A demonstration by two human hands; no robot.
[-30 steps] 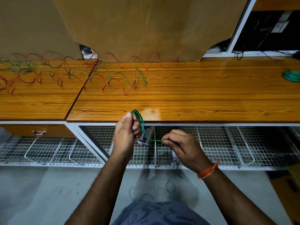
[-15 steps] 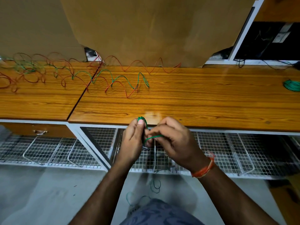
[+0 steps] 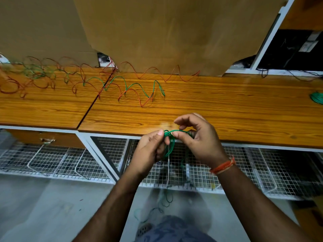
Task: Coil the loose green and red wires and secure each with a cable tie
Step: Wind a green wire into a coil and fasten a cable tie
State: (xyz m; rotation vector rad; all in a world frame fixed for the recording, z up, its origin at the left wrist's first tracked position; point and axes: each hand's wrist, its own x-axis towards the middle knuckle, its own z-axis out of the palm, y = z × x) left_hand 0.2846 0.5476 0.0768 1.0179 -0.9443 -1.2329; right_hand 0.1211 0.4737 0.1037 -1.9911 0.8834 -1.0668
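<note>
A small coil of green wire (image 3: pixel 170 144) hangs in front of the desk's front edge. My left hand (image 3: pixel 150 152) grips the coil's left side with curled fingers. My right hand (image 3: pixel 197 137) pinches a loop of the same wire at the coil's top. The wire's loose tail drops toward the floor (image 3: pixel 166 198). Loose wavy green wire (image 3: pixel 132 86) and red wire (image 3: pixel 157 72) lie spread across the wooden desk (image 3: pixel 218 109), trailing off to the left. No cable tie is visible.
A finished green coil (image 3: pixel 317 99) lies at the desk's right edge. Cardboard sheets (image 3: pixel 166 32) stand behind the desk. White wire-mesh baskets (image 3: pixel 244 165) sit under the desktop, and a drawer handle (image 3: pixel 46 140) shows at the left.
My right hand came in from the lower right, met the left hand at the coil, and now lays a loop over its top. Both hands rose slightly toward the desk edge.
</note>
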